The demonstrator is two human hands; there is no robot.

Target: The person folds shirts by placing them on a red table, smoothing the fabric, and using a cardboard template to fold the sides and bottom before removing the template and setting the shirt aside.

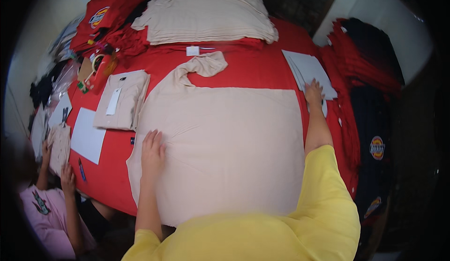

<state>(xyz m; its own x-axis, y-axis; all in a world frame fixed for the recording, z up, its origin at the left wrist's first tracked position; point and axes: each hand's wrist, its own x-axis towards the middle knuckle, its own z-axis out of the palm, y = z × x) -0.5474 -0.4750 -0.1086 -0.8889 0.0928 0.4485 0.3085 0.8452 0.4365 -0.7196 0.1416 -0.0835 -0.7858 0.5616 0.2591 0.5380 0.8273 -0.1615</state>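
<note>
A beige shirt [234, 143] lies spread out in front of me, one sleeve [201, 64] bent over at its far left. On the shirt's left part rests my left hand [153, 151], fingers stretched and holding nothing. My right arm reaches to the far right, where my right hand [315, 93] lies with fingers apart on the near edge of a stack of white sheets [304, 68]. A folded beige shirt [119, 113] with a white tag [113, 101] sits left of the spread one.
A tall pile of beige garments [206, 15] stands at the back of the red-covered table [253, 68]. Red and navy garments [370, 50] line the right side. At left are a white sheet [89, 136], a blue pen [82, 169] and a co-worker's hands [68, 179] holding folded beige cloth [59, 146].
</note>
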